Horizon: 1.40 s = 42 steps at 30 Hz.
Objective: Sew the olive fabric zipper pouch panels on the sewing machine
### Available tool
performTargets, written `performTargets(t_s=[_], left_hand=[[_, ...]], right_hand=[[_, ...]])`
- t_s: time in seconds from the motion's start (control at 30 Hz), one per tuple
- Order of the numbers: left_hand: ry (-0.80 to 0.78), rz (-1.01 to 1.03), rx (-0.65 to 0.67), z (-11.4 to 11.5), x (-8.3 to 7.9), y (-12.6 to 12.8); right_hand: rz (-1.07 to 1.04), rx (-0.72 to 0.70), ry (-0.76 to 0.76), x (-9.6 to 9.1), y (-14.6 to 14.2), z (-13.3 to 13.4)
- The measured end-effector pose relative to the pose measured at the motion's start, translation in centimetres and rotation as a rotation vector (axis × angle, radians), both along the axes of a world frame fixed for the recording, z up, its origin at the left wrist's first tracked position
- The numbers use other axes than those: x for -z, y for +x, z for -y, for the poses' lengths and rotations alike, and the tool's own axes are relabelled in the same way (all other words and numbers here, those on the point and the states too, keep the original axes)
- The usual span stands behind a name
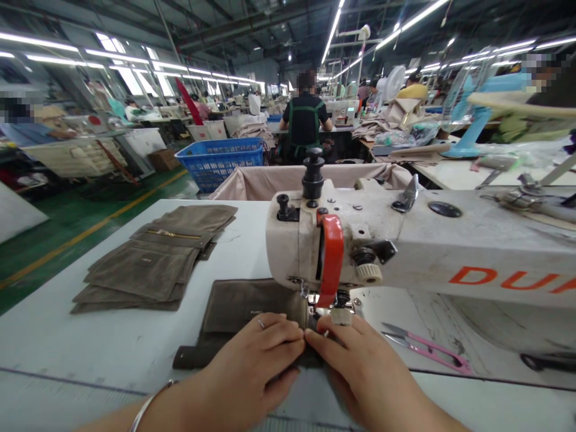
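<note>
Head cam: L hand, w/ ring & bracelet, is resting on a dk brown cloth piece; its fingers are bending & lying close tog. R hand is reaching in from the other side, thumb & fingers bending at the cloth's R edge, tips nearly meeting L hand's. Can't tell if either hand's fingers are gripping the cloth or just pressing it.

Cloth is lying flat on the desk, its R edge sitting at the foot of the sewing machine, just below the red guard. A dk strip is sticking out along its near edge.

Pile of brown cloth pieces is lying on desk to the L, one showing a zipper. Pink snips are lying R of R hand, blades pointing L. Blue basket is standing beyond desk; a person is sitting farther back, facing away.
</note>
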<state>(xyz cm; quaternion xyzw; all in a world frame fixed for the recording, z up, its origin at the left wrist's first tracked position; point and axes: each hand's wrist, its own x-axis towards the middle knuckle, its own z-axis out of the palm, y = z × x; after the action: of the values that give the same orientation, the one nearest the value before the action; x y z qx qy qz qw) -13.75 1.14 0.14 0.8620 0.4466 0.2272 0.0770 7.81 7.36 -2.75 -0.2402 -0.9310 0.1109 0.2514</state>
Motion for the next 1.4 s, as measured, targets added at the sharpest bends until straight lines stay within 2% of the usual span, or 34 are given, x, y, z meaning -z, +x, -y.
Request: performTargets(t_s=[0.1,0.27,0.47,0.63,0.77,0.87,1.13,1.3,1.4], left_hand=[[-0.026,0.001,0.034,-1.0,-0.1,-0.3],[0.038,0.012,0.033,-2.5,0.5,-0.7],[0.016,0.014,0.054,-3.8,0.9,-1.5],[0.062,-0.02,0.047,-4.0,0.7,-3.1],[0.092,0.064,0.03,-4.1,0.7,-4.0],[0.1,0.086,0.031,-4.1,0.8,-3.7],[0.123,0.104,-0.08,-3.1,1.3,-1.4],[0.105,0.117,-0.102,-2.9,1.4,-1.2],[0.168,0.048,-0.075,-2.8,1.5,-1.2]], right_hand=[[-0.003,0.02,-0.027,-0.1,-0.1,-0.1],[0.052,0.052,-0.11,0.0,-0.4,-0.4],[0.058,0.093,-0.129,0.1,-0.4,-0.3],[-0.098,0.167,-0.091,-0.7,0.2,-1.0],[-0.028,0.234,-0.025,-0.9,0.4,-1.8],[0.044,0.261,-0.017,-0.7,0.3,-1.9],[-0.201,0.087,-0.188,-0.5,-0.4,-1.4],[-0.175,0.08,-0.188,-0.3,-0.6,-1.9],[-0.158,0.076,-0.136,-0.3,-0.6,-2.1]])
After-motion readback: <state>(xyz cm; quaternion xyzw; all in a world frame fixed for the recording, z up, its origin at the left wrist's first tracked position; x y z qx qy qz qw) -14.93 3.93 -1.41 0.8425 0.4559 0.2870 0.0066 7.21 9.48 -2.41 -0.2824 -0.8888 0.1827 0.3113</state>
